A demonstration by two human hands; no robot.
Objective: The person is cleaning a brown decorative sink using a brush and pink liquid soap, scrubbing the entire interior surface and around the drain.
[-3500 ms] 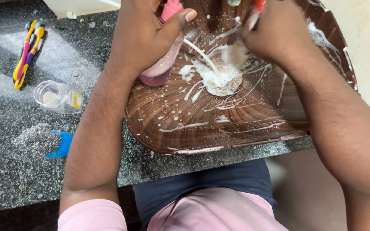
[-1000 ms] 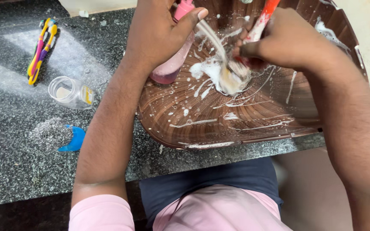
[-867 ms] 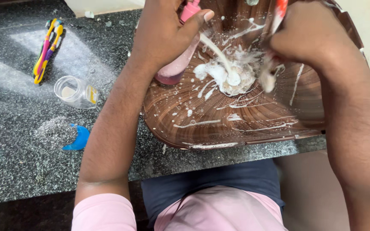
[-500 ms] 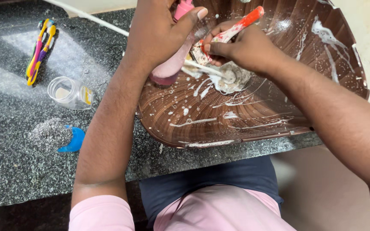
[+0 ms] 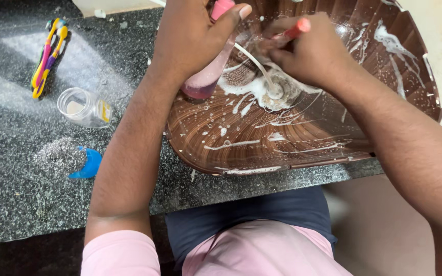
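Note:
My left hand (image 5: 190,36) grips a pink bottle (image 5: 205,76) held tilted over a brown ribbed sink basin (image 5: 262,148). A thin white stream runs from the bottle down to the drain (image 5: 277,92), where white foam has pooled. My right hand (image 5: 313,48) is closed around a red-handled brush (image 5: 295,29), its head hidden under my fingers near the drain. White splashes streak the basin's walls.
On the dark speckled granite counter (image 5: 21,199) lie a bundle of colourful toothbrushes (image 5: 47,48), a clear jar on its side (image 5: 80,107) and a blue lid (image 5: 88,163) beside a patch of spilled powder. The counter's front edge runs just below the basin.
My right hand turned the brush from pointing up-right to lying flatter and moved it over the drain. The bottle keeps pouring; the left hand holds steady.

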